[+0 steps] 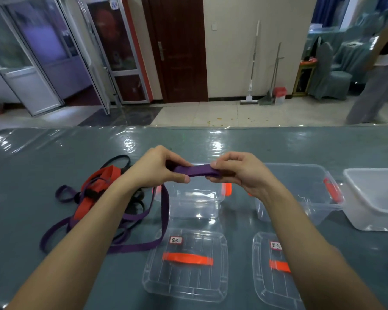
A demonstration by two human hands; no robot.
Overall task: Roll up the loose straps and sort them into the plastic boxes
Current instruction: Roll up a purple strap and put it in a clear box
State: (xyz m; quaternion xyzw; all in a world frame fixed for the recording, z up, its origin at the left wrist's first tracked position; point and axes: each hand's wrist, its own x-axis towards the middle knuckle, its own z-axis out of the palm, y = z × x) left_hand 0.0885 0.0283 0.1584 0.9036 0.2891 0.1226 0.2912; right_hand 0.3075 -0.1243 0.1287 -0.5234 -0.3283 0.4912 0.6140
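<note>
- Fingers [181, 178] of my left hand [159, 168] and right hand [242, 175] pinch a folded length of purple strap [196, 171] at frame centre, above the middle box [197, 211]; its tail hangs to the table [54, 148].
- Grey-green tabletop under glossy film; beyond it tiled floor [211, 113], a brown door [177, 48], glass doors [43, 52] upper left.
- Strap pile [85, 204], orange, black and purple, lies left of centre; my left forearm covers part of it, my right forearm part of the right lid [269, 285].
- I count three open boxes, two lids, one person [376, 86] upper right.
</note>
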